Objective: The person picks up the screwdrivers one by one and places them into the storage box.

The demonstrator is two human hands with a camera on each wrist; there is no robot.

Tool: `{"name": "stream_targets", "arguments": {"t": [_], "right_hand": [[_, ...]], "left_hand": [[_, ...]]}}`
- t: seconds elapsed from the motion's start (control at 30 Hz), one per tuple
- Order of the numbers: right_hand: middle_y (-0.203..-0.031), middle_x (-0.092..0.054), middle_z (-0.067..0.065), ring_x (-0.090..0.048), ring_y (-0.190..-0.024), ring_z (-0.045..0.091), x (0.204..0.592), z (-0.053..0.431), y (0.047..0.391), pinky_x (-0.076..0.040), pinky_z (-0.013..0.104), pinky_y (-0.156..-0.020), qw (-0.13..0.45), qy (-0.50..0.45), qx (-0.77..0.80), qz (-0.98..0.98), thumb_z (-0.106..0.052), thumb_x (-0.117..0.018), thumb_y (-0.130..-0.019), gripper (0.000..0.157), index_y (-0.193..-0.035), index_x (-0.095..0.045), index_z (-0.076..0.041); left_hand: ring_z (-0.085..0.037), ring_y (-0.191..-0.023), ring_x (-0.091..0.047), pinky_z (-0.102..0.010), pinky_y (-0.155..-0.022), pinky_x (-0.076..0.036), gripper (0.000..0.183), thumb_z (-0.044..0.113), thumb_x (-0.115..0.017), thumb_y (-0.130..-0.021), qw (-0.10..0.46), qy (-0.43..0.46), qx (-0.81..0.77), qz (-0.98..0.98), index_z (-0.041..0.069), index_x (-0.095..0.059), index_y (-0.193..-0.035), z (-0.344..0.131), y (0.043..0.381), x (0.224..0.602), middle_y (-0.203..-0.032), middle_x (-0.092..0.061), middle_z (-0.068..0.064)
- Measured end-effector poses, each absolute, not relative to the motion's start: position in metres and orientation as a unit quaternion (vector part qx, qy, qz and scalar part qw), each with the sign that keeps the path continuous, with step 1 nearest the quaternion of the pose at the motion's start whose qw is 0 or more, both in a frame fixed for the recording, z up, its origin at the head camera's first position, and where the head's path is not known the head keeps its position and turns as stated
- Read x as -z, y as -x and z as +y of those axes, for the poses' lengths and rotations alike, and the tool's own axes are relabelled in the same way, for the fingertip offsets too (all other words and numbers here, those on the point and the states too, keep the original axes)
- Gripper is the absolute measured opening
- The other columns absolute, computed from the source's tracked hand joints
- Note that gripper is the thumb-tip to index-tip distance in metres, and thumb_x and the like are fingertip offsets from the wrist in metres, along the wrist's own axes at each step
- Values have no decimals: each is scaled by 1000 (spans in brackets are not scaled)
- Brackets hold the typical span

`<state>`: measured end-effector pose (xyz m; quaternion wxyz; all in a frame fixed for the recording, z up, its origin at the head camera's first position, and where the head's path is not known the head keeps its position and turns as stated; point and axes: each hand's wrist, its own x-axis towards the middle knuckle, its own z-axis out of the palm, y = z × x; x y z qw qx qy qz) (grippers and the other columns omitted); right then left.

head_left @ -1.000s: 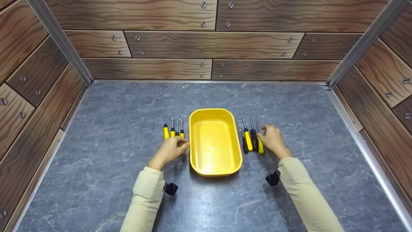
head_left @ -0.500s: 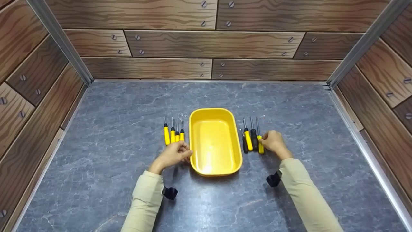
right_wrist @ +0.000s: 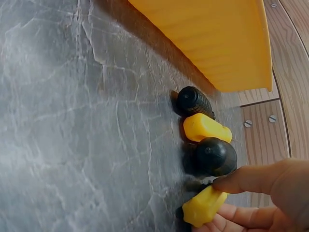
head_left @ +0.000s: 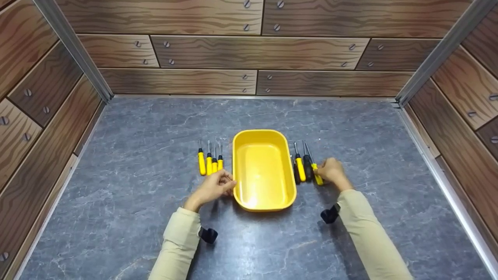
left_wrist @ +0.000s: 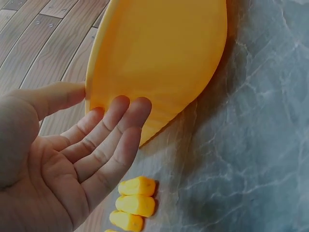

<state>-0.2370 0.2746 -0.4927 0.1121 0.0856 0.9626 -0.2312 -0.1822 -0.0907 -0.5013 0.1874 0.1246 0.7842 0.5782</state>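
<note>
A yellow plastic bin [head_left: 264, 171] sits in the middle of the table. My left hand [head_left: 212, 187] touches its left side, thumb tip at the rim and relaxed fingertips by the outer wall [left_wrist: 159, 63]. Just ahead of that hand lies a row of yellow-handled screwdrivers [head_left: 201, 163], their handle ends partly hidden in the head view. To the right of the bin, my right hand [head_left: 330, 171] pinches the yellow handle of the outermost screwdriver [right_wrist: 205, 207] between thumb and fingers. Its shaft slants toward the neighbouring black screwdriver [head_left: 307, 169].
Between that black screwdriver and the bin lie a yellow-handled screwdriver [head_left: 300, 171] and a dark-handled tool [right_wrist: 193, 100], close to the bin's right wall. Wood-patterned panels [head_left: 256, 52] enclose the grey marbled table [head_left: 155, 124] at the back and both sides.
My right hand has come down onto the outermost screwdriver and gripped it, and its handle has swung slightly right. My left hand slid nearer, then the bin shifted a little right with it.
</note>
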Motion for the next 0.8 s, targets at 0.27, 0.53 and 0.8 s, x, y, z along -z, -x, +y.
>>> {"name": "stream_targets", "arguments": {"t": [0.27, 0.53, 0.8], "right_hand": [[-62, -50, 0, -51, -62, 18, 490, 277, 238, -38, 19, -52, 130, -86, 238, 959, -16, -64, -77, 21, -60, -53, -9], [-57, -45, -4, -45, -58, 14, 482, 278, 237, -35, 19, -51, 129, -86, 240, 958, -15, -60, -77, 30, -52, -44, -16], [-55, -45, -6, -44, -54, 10, 470, 272, 238, -36, 19, -50, 153, -106, 276, 943, -19, -64, -81, 32, -55, -45, -16]], "left_hand": [[-11, -72, -68, -35, -78, -61, 17, 15, -64, -91, 288, -124, -628, 713, 1, -59, -97, -97, 179, 515, -79, -69, 2], [-9, -68, -69, -22, -68, -59, 5, 13, -66, -89, 315, -101, -704, 629, 10, -62, -90, -97, 176, 535, -73, -72, 5], [-6, -69, -68, -18, -66, -57, 8, 8, -60, -90, 314, -87, -732, 598, 14, -64, -89, -98, 173, 547, -75, -72, 6]]}}
